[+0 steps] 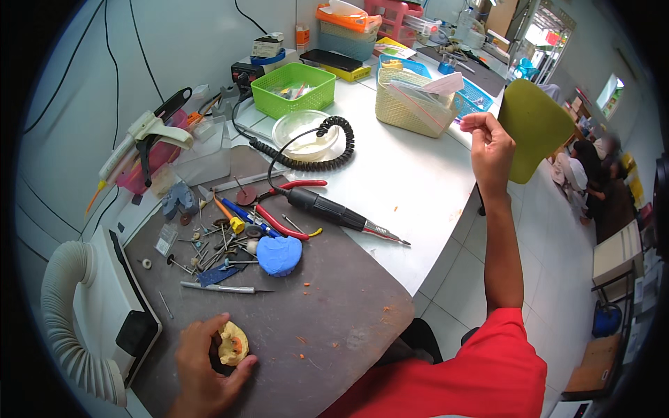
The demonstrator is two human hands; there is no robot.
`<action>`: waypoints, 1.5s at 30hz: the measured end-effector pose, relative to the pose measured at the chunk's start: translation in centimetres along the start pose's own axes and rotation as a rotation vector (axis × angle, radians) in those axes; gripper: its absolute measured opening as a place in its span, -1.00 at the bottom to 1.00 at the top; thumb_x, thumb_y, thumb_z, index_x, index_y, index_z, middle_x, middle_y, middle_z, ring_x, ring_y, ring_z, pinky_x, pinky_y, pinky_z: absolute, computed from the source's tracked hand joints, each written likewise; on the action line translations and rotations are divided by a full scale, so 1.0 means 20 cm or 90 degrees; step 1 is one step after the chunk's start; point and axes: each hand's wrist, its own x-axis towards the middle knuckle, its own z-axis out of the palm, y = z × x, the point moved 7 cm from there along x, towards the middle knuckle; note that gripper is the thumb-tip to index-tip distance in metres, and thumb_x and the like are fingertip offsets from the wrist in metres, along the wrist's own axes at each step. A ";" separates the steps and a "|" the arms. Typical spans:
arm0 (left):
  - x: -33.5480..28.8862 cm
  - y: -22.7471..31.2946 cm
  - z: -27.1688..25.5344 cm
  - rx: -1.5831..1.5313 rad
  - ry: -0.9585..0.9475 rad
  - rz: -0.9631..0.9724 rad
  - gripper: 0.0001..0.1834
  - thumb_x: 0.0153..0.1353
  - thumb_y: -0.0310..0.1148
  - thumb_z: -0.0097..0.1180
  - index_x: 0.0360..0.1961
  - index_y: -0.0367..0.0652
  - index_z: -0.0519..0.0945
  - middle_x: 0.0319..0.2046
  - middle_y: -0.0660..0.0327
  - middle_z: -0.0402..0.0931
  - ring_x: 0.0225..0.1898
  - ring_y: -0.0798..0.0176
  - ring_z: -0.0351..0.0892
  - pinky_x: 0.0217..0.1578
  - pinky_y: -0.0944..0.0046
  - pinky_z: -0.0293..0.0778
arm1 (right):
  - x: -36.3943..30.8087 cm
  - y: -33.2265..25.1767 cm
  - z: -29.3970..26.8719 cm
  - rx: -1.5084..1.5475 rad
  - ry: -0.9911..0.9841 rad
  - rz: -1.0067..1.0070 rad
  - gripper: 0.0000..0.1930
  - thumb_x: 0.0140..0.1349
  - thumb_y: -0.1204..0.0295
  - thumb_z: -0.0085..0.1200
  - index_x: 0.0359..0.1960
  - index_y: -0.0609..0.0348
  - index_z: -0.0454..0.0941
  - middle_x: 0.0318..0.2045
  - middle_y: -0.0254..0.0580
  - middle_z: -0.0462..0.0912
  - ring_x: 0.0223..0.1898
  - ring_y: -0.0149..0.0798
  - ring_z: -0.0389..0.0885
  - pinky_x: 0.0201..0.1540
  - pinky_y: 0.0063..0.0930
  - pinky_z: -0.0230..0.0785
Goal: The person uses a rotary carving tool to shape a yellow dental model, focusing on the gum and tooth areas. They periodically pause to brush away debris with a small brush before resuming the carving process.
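My left hand (209,366), low on the bench, curls its thumb and fingers round a yellow plaster dental cast (239,348) with an orange-red patch in its hollow. My right hand (491,150) is raised at the right, near a cream woven basket (411,104). Its fingers are bent and closed together; whatever they may hold is too small or hidden to name. Beyond the cast lie a craft knife (226,287) and a lump of blue putty (279,256). A black rotary handpiece (327,210) with a coiled cord rests across the mat's edge.
Several burs (216,247) and red-handled pliers (282,223) clutter the grey mat (334,299), which bears orange shavings. A white suction hose (63,313) stands at left. Behind are a green basket (296,90) and a glue gun (150,132). A green chair back (533,129) stands right; people (585,171) sit beyond.
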 end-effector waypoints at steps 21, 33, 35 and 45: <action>0.06 0.06 0.14 -0.355 -0.094 -0.114 -0.45 0.23 -0.45 0.01 0.20 -0.19 0.11 -0.39 0.30 0.32 -0.44 0.51 0.27 -0.39 0.50 0.23 | -0.39 0.41 -0.41 -0.114 -0.151 0.251 -0.76 0.30 0.44 -0.15 -0.05 0.22 0.43 -0.42 -0.20 0.50 -0.47 -0.33 0.48 -0.37 -0.44 0.35; 0.04 0.15 0.26 -0.412 -0.157 -0.040 -0.52 0.29 -0.30 0.05 0.17 -0.15 0.22 -0.33 0.30 0.41 -0.29 0.45 0.44 -0.23 0.39 0.38 | -0.93 -1.03 -0.13 0.376 -0.481 -0.107 -0.56 0.13 0.76 -0.07 0.08 0.26 0.48 -0.34 -0.07 0.62 -0.49 -0.31 0.56 -0.42 -0.50 0.45; 0.05 0.18 0.27 -0.370 -0.159 -0.030 -0.52 0.28 -0.32 0.06 0.16 -0.17 0.23 -0.32 0.27 0.42 -0.30 0.43 0.44 -0.23 0.37 0.39 | -0.90 -1.07 -0.13 0.344 -0.475 -0.135 -0.50 0.08 0.77 -0.04 0.11 0.22 0.47 -0.40 -0.12 0.60 -0.52 -0.33 0.54 -0.46 -0.48 0.44; 0.07 0.21 0.27 -0.223 -0.152 0.040 -0.51 0.22 -0.36 0.10 0.13 -0.18 0.23 -0.38 0.14 0.48 -0.39 0.15 0.55 -0.32 0.25 0.40 | -0.89 -1.12 -0.09 0.194 -0.505 -0.174 -0.36 -0.09 0.77 0.05 0.11 -0.03 0.52 -0.59 -0.24 0.47 -0.61 -0.34 0.49 -0.54 -0.47 0.37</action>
